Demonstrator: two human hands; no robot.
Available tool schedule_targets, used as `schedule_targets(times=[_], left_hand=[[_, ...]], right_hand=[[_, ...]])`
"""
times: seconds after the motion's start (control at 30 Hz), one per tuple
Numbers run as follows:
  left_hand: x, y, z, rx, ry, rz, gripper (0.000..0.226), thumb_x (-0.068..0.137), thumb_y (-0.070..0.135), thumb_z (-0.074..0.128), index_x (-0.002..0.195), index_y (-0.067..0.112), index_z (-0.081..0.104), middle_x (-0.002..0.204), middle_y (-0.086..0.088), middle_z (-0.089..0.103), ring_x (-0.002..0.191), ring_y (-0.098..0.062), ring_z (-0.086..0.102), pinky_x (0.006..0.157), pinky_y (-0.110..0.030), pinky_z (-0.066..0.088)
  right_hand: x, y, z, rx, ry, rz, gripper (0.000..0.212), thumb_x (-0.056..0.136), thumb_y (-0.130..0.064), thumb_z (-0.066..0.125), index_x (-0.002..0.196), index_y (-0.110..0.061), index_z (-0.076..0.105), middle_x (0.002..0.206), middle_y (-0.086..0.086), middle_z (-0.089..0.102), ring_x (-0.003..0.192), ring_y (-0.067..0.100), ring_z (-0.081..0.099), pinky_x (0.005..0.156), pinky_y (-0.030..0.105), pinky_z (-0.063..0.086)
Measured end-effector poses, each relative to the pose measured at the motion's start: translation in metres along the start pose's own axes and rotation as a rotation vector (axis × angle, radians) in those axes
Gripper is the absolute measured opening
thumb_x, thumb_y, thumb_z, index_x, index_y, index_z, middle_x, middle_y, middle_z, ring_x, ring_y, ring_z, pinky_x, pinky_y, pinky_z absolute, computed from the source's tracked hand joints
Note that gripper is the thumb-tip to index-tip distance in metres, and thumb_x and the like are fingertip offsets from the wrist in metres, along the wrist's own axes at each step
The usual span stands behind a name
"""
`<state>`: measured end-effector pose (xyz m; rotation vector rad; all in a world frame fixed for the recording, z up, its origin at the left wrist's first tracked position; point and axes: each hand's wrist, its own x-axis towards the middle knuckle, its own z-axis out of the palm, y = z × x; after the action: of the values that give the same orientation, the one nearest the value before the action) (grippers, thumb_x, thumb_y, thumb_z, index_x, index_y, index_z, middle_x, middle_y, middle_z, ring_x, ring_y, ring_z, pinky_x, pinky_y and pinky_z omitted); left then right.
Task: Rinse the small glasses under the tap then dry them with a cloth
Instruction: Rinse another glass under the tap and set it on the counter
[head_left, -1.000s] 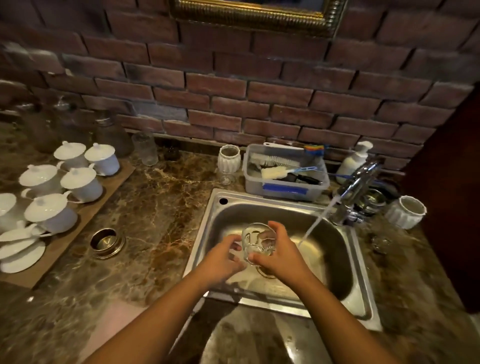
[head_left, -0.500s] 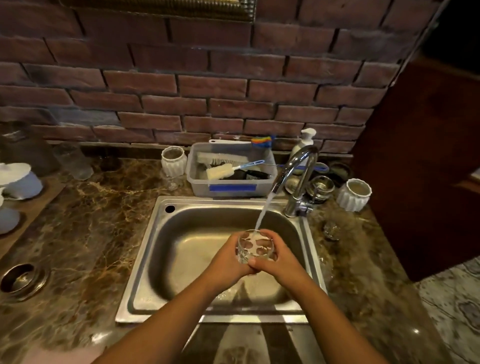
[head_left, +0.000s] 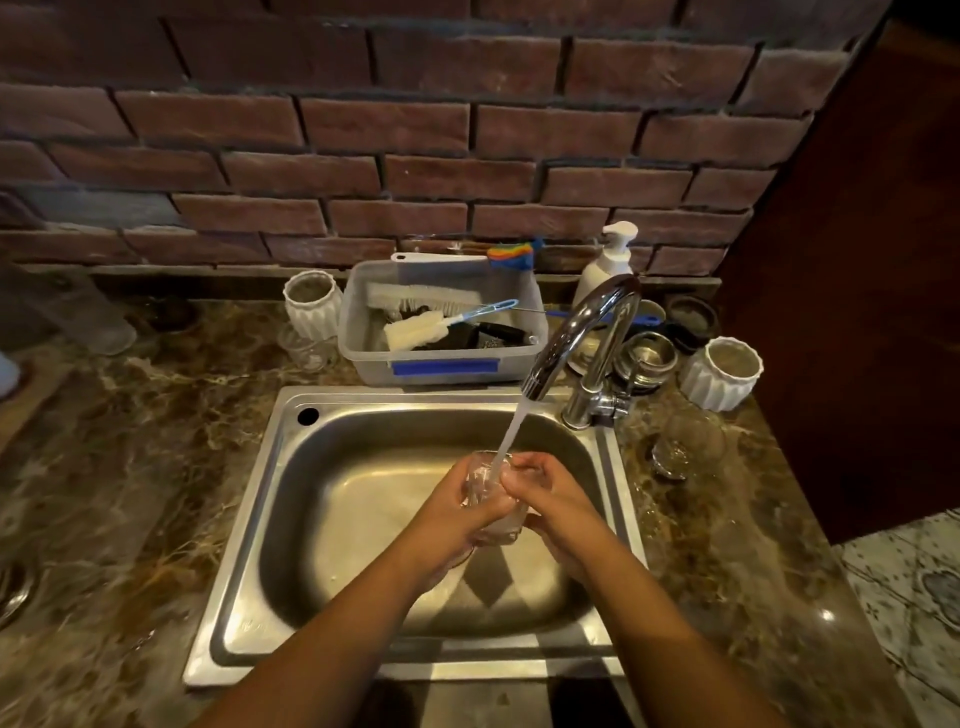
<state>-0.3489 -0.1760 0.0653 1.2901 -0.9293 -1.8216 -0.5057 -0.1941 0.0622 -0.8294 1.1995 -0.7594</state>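
Observation:
A small clear glass (head_left: 485, 480) is held over the steel sink (head_left: 332, 499) under the water stream from the chrome tap (head_left: 576, 332). My left hand (head_left: 457, 512) grips its left side and base. My right hand (head_left: 545, 493) wraps round its right side, fingers curled at the rim where the water lands. Much of the glass is hidden by my fingers. Another small clear glass (head_left: 685, 447) stands on the counter right of the tap, and one more small glass (head_left: 306, 351) stands left of the plastic tub. No cloth is in view.
A grey plastic tub (head_left: 441, 364) holding brushes sits behind the sink. White ribbed cups (head_left: 311, 301) (head_left: 724, 371), a soap dispenser (head_left: 608, 265) and metal cups (head_left: 649, 364) stand along the back. A brick wall rises behind; a dark panel (head_left: 857, 260) stands at right.
The view has come closer and lower over the sink. The glass has tipped and the stream now strikes its rim and my right fingers, which have closed further round it.

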Motion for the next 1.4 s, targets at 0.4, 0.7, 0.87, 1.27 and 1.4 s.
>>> schedule_targets(times=[0.4,0.7,0.87,1.27,1.4], left_hand=[[0.008,-0.014,-0.001,-0.603,0.134,-0.101,0.052,0.092,0.048,0.054,0.133,0.017,0.062,0.131,-0.015,0.068,0.123,-0.034,0.063,0.104,-0.051,0.049],[0.016,-0.015,0.004,-0.736,0.326,-0.250,0.052,0.094,0.055,0.055,0.125,0.014,0.066,0.123,-0.017,0.071,0.123,-0.034,0.061,0.114,-0.044,0.040],[0.013,-0.009,0.005,-0.535,0.321,-0.285,0.037,0.098,0.045,0.055,0.110,0.014,0.072,0.102,-0.015,0.077,0.098,-0.030,0.066,0.079,-0.032,0.049],[0.008,0.007,0.000,-0.111,0.065,-0.125,0.049,0.100,0.054,0.042,0.126,0.017,0.061,0.108,-0.018,0.075,0.087,-0.036,0.072,0.068,-0.037,0.060],[0.007,0.014,-0.005,-0.264,-0.064,-0.235,0.066,0.095,0.066,0.041,0.121,0.014,0.071,0.104,-0.025,0.069,0.076,-0.028,0.066,0.066,-0.033,0.054]], right_hand=[[0.011,0.005,0.020,0.166,0.021,-0.029,0.057,0.075,-0.029,0.081,0.124,-0.015,0.056,0.119,0.012,0.069,0.109,0.026,0.068,0.087,0.036,0.058],[0.004,-0.002,0.027,-0.135,0.037,-0.125,0.067,0.081,-0.018,0.080,0.136,-0.035,0.047,0.127,-0.006,0.062,0.118,0.015,0.061,0.098,0.039,0.056],[0.002,-0.006,0.017,-0.258,0.001,-0.149,0.057,0.082,-0.019,0.080,0.128,-0.033,0.049,0.119,-0.005,0.063,0.113,0.014,0.063,0.089,0.032,0.060],[0.022,-0.024,0.012,-0.238,0.066,-0.146,0.024,0.092,-0.033,0.068,0.113,-0.022,0.073,0.100,0.005,0.078,0.099,0.022,0.073,0.090,0.038,0.057],[0.029,-0.040,0.016,-0.323,0.015,-0.087,0.031,0.091,-0.046,0.066,0.092,-0.017,0.077,0.090,0.012,0.078,0.091,0.029,0.074,0.087,0.041,0.057]])
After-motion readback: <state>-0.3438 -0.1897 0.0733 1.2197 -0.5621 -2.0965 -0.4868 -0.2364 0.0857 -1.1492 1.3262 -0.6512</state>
